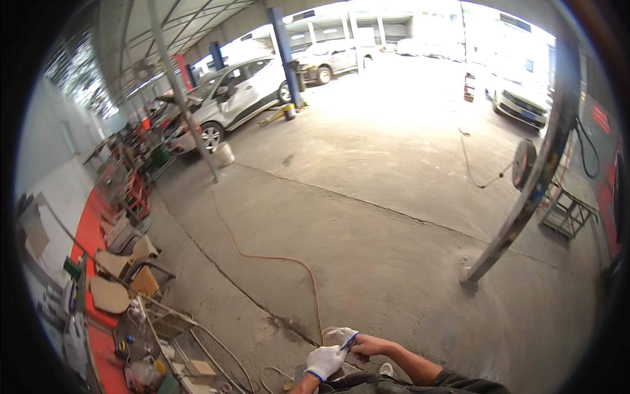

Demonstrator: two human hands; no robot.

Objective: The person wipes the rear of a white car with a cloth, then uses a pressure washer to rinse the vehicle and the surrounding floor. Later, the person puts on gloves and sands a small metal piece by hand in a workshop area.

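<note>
My left hand (325,362), in a white work glove with a blue cuff, is at the bottom centre, its fingers closed against a second white glove (339,335). That glove's blue-edged opening faces my right hand (369,347), which is bare. The right fingers are bent at the opening and seem to grip its edge; how far any finger reaches inside is hidden. An orange-brown hose (307,268) runs over the floor and passes out of sight behind the gloves.
A cluttered bench (149,335) and several chairs (110,293) line the left side. A silver car (243,92) with its front opened stands at far left near a white bucket (223,155). To the right rise a metal post (505,236) and a hose reel (524,164).
</note>
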